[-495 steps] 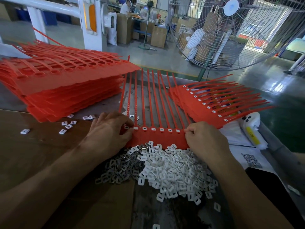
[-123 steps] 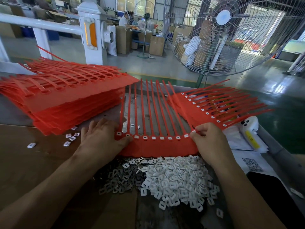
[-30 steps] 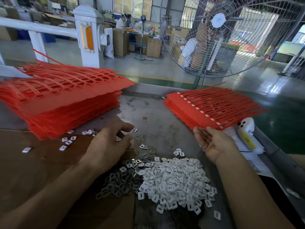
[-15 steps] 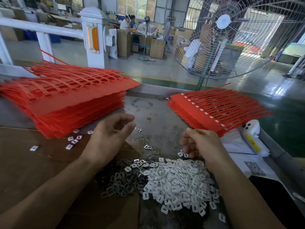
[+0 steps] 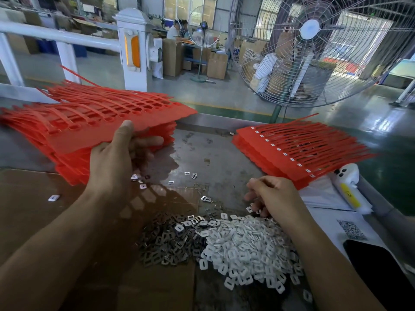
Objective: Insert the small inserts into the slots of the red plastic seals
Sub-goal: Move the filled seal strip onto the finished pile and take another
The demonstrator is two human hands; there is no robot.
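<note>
no legible text; a qr code (image 5: 352,230) on white paper (image 5: 327,223).

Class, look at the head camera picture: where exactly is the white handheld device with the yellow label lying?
The white handheld device lies at the right edge of the table, just right of the stack of filled red seals, resting on white papers.

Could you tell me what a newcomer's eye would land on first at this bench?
Two bright red stacks of seals: a tall one at left, whose top sheet the left hand grips, and a lower one at right. Then the heap of white inserts in front, where the right hand picks.
</note>
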